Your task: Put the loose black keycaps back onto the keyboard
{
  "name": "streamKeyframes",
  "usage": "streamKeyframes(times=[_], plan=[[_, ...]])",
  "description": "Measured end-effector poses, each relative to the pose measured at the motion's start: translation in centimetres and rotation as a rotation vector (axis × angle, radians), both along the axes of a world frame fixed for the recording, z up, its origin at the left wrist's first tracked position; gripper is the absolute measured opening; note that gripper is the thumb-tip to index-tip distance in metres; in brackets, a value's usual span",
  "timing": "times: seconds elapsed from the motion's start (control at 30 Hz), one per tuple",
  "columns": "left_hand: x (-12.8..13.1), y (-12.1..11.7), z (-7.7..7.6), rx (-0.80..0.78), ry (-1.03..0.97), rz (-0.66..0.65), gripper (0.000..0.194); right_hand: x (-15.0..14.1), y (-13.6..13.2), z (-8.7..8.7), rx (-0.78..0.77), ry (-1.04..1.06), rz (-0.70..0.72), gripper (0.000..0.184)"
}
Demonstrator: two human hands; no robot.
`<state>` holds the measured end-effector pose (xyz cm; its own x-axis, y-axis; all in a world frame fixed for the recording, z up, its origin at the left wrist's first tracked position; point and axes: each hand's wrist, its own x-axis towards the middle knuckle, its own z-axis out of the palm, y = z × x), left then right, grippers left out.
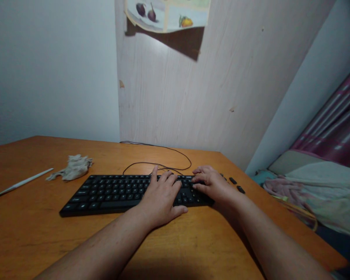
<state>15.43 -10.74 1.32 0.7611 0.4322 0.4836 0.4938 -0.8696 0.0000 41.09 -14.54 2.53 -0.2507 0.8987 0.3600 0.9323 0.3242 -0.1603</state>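
Note:
A black keyboard (111, 191) lies on the wooden table, slightly angled, its long side facing me. My left hand (163, 196) rests palm down across its middle-right part, fingers spread over the keys and thumb stretched out along the front edge. At the keyboard's right end is my right hand (211, 182), its fingers bent and pointing left above the number keys. Its thumb and index finger come close together around something dark that I cannot make out. Small black loose pieces (240, 189), like keycaps, lie just right of that hand.
A crumpled grey-white cloth (76, 168) and a thin white stick (27, 181) lie left of the keyboard. Behind it, a black cable (163, 147) loops over the table (175, 249) towards the wall. Bedding (317, 182) is beyond the table's right edge.

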Motion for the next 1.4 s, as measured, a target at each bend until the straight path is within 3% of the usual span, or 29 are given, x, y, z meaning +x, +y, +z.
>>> streamKeyframes(times=[0.5,0.8,1.0,1.2,1.4], plan=[[0.1,-0.2,0.2,0.006,0.007,0.003,0.062,-0.6,0.4,-0.5,-0.012,-0.066,-0.054,0.016],[0.0,-0.2,0.2,-0.014,0.01,-0.006,0.061,-2.4,-0.4,1.0,-0.039,-0.212,-0.098,0.017],[0.1,-0.2,0.1,0.004,0.014,0.004,0.062,-4.3,-1.9,1.8,-0.039,-0.404,-0.121,0.028],[0.1,-0.3,0.1,0.001,0.01,0.007,0.062,-5.3,-2.4,1.1,-0.048,-0.478,-0.185,0.042],[0.1,-0.3,0.1,0.001,0.009,0.004,0.065,-6.0,-2.7,1.0,-0.125,-0.5,-0.188,0.045]])
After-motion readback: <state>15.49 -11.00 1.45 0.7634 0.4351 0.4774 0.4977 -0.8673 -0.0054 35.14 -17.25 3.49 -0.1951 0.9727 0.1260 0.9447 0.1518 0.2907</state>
